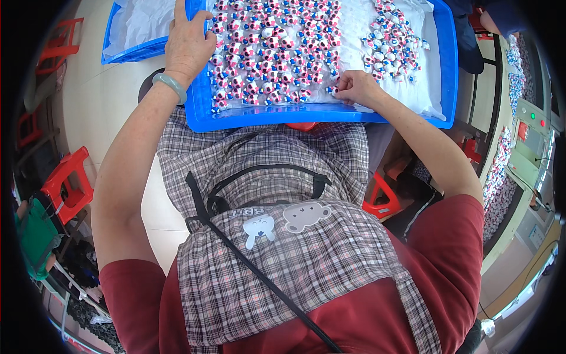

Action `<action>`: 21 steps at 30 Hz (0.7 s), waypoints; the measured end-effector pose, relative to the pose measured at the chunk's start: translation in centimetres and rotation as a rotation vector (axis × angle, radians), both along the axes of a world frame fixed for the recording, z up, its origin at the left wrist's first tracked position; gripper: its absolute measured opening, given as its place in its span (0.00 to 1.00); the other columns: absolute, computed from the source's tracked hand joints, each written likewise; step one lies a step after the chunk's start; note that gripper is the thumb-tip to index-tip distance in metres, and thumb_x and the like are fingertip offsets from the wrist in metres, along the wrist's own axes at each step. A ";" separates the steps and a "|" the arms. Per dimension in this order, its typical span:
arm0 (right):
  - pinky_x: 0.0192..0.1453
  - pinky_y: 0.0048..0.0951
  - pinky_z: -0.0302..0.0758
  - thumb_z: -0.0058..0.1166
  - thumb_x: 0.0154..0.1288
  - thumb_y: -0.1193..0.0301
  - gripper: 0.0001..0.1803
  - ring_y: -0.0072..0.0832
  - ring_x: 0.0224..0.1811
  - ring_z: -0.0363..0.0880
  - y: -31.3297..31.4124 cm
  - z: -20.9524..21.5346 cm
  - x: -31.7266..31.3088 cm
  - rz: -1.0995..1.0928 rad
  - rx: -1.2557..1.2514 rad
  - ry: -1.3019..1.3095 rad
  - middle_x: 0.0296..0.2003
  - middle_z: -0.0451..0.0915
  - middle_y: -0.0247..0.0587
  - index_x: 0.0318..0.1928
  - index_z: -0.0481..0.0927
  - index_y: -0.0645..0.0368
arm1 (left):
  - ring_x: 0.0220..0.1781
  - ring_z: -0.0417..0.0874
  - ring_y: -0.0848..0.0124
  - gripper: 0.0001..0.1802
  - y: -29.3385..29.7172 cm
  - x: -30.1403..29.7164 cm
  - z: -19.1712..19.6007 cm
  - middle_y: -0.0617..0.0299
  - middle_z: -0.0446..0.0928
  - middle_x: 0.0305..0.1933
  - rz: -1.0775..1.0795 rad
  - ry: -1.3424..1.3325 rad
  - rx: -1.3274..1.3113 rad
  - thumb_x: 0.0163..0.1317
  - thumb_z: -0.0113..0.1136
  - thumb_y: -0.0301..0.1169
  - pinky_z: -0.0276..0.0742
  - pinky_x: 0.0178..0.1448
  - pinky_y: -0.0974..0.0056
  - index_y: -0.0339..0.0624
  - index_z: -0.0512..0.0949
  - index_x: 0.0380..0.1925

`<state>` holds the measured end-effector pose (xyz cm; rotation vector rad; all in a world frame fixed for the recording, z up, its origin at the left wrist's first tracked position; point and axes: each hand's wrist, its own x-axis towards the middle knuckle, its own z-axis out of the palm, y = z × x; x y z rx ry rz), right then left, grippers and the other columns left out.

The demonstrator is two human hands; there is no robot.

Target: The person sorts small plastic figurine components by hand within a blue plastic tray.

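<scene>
Dozens of small, glossy toy figurines (271, 54) fill the blue plastic tray (265, 120) in front of the seated person, each one white with patches of bright pink, touches of deep blue and dark marks. From where I stand they look alike, rounded and knobbly, though their finer shapes are too small to make out. On the left and middle of the tray they sit close together in fairly straight rows running away from the person; toward the right, past a bare strip of white liner (355, 44), a loose heap (392, 50) lies tumbled at all angles, some showing mostly white. The two hands are well apart. The right hand (356, 88) is at the near edge, thumb and fingertips drawn together beside the end of the rightmost row; I cannot tell whether a figurine is gripped there. The left hand (190, 44), a pale green bangle (170, 87) at its wrist, lies with fingers spread over the tray's left side.
</scene>
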<state>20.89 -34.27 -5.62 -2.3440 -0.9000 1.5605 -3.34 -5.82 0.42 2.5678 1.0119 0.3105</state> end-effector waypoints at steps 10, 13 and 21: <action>0.32 0.24 0.83 0.68 0.60 0.71 0.11 0.24 0.27 0.87 0.3 1.0 -0.1 -0.056 0.089 -0.039 0.26 0.87 0.41 0.37 0.82 0.66 | 0.69 0.68 0.32 0.21 0.3 -0.4 -0.5 0.25 0.50 0.77 0.011 -0.011 -0.029 0.52 0.59 0.24 0.65 0.76 0.48 0.34 0.80 0.48; 0.32 0.23 0.84 0.67 0.63 0.69 0.13 0.23 0.27 0.87 0.9 1.2 -1.0 -0.173 0.115 -0.080 0.27 0.87 0.42 0.39 0.81 0.67 | 0.69 0.68 0.32 0.21 0.1 -0.2 -0.5 0.26 0.49 0.77 0.012 -0.004 -0.013 0.52 0.59 0.24 0.65 0.76 0.48 0.34 0.80 0.48; 0.31 0.22 0.84 0.65 0.66 0.70 0.12 0.22 0.27 0.87 0.5 0.1 -0.1 -0.246 0.187 -0.069 0.27 0.87 0.44 0.38 0.81 0.68 | 0.73 0.64 0.32 0.21 0.1 0.1 -0.6 0.28 0.49 0.78 0.021 0.025 -0.005 0.52 0.60 0.24 0.62 0.78 0.47 0.35 0.80 0.49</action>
